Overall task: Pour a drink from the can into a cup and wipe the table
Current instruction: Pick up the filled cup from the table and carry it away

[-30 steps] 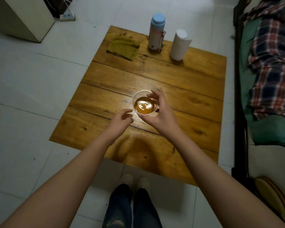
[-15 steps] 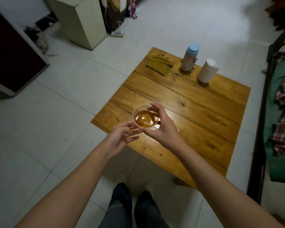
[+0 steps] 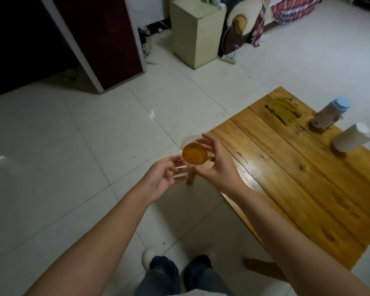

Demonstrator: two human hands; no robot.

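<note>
Cup (image 3: 194, 155) of amber drink | right hand (image 3: 219, 169) holds | left hand (image 3: 161, 180) touches

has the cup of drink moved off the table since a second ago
Yes. The cup, held by the right hand, has shifted from above the table's middle planks out past its corner.

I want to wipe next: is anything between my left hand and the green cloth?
Yes. The clear plastic cup of amber drink, held by the right hand, sits between the left hand and the green cloth.

Amber drink (image 3: 194, 155) – olive cloth (image 3: 283, 110) – blue-capped bottle (image 3: 329, 113)
</note>
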